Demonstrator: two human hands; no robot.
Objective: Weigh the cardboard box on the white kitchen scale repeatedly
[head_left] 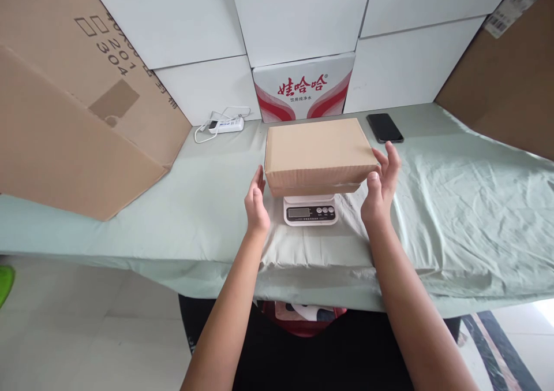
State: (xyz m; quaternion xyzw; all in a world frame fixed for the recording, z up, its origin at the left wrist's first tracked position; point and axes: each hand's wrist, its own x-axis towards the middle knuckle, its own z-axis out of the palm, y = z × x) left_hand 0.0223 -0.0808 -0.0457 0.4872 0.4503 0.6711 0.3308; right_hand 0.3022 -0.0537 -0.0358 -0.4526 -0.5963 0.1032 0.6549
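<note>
Our left hand (pixel 256 201) and right hand (pixel 381 184) flank, open and gripping nothing, the cardboard box (pixel 318 151) resting on the scale (pixel 310 211); it looks stiff, probably light, best held by its short ends.

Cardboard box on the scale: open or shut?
Shut. The cardboard box shows a flat, unbroken top with no raised flaps, resting on the scale between the left hand and right hand.
</note>
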